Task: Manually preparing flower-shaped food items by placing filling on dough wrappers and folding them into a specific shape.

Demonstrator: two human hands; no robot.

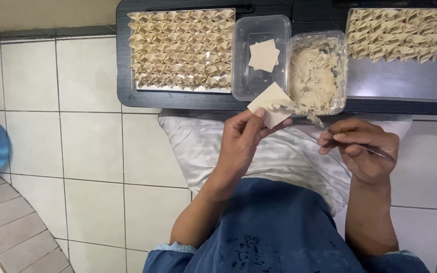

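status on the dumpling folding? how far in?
Done: one tray is packed with folded dumplings, and a second tray holds a few rows. In hand: the left hand holds a square wrapper while the right hand spreads filling with a metal utensil. Left: a few wrappers in the clear tub and much of the filling.

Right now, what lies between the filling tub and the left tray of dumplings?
In the head view, a clear tub holding a few square wrappers lies between them.
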